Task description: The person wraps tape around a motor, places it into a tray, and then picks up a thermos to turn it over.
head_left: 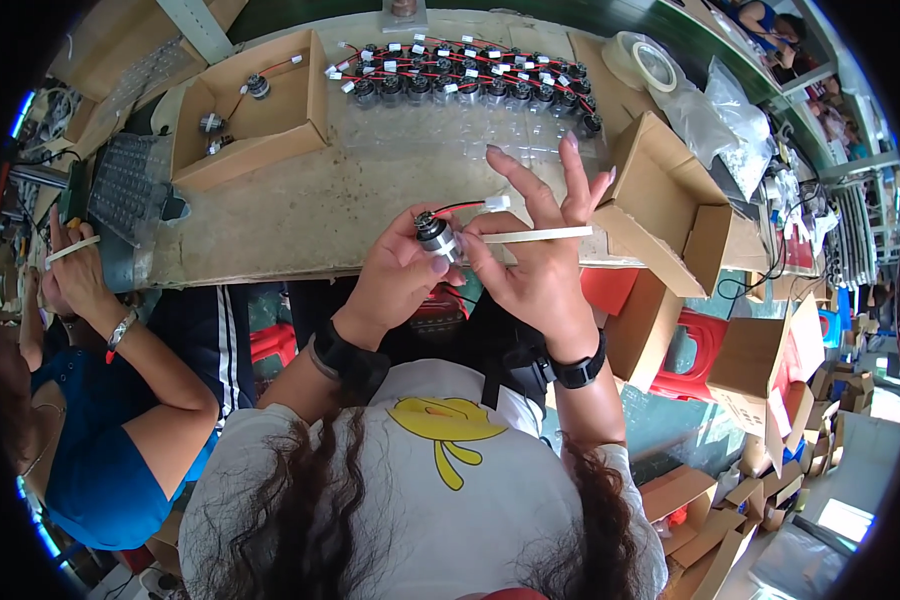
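Observation:
A small silver and black motor (434, 233) is held in my left hand (390, 275), its fingers and thumb wrapped round the body. Red and black wires (458, 207) run from its top to a white plug (497, 203). Between the thumb and index finger of my right hand (535, 265) is a thin white flat stick (540, 235). One end of the stick lies close to the motor's side; whether it touches is hidden by the fingertips. The other right fingers are spread upward.
Several similar wired motors (470, 90) stand in rows in a clear plastic tray (390, 135). An open carton (300, 110) at left contains a few motors. Another carton (660, 200) stands at right near tape rolls (654, 66). A co-worker's hand (80, 270) at left holds a similar stick.

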The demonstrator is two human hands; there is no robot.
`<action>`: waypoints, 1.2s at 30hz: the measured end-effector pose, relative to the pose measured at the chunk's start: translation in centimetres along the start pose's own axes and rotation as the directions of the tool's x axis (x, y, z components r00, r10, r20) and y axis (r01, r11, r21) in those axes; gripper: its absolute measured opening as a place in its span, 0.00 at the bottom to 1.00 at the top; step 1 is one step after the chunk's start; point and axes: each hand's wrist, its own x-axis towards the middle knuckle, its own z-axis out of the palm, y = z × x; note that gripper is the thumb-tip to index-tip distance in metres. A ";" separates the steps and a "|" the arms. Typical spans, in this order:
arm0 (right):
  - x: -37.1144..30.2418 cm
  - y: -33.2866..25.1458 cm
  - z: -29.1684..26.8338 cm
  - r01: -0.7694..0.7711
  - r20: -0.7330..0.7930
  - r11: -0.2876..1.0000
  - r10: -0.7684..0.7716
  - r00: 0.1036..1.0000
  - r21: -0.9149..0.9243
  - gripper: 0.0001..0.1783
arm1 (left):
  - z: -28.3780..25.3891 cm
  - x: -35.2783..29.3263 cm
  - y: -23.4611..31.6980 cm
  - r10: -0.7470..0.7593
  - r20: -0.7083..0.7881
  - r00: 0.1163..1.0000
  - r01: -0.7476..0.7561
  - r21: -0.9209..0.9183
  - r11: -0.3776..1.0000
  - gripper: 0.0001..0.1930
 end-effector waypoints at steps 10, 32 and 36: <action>0.1 -2.1 -2.4 0.038 -0.021 0.993 -0.041 0.999 -0.114 0.05 | 0.4 0.3 0.5 0.028 0.120 0.992 -0.022 -0.048 0.999 0.25; 0.4 -0.8 -1.7 -0.021 0.031 0.999 0.022 0.999 -0.031 0.02 | 0.0 -0.2 1.0 0.016 0.115 0.993 -0.039 0.196 0.980 0.24; 0.1 -1.0 -0.7 -0.019 0.000 0.996 0.019 1.000 -0.089 0.02 | 0.2 -0.3 0.4 0.032 0.041 0.999 -0.038 0.164 0.986 0.24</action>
